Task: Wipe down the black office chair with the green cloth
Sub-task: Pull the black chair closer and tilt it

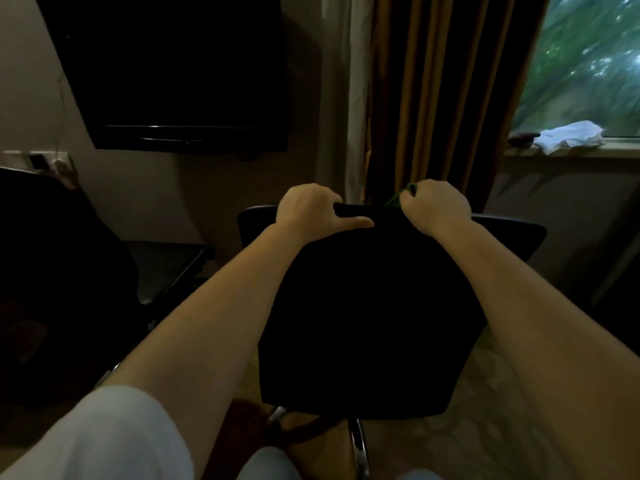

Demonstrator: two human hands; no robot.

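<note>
Presently, head view, one entry per item.

Black office chair (349,306): seen from behind and above. Its back panel fills the middle of the frame, and the top edge runs left to right at the far end of both forearms.

Left hand (310,209): fingers curl over the top edge and the thumb lies flat along the near face. It grips the chair, judged to be steadying it.

Right hand (437,206): fist closed on the green cloth (398,199), knuckles up, resting at the same top edge, near the left hand with a bare stretch of edge between them.

Green cloth: bunched, with only a small corner showing at the inner side of the fist, towards the left hand.

Governing relation: the unwiped panel lies below the cloth and towards the person. The edge's long axis runs sideways, and the right hand alone carries the cloth.

Surroundings: second chair (52,258) at left, dark screen (173,74) on the wall, curtain (433,98), and a white rag (571,135) on the window sill (554,154).
</note>
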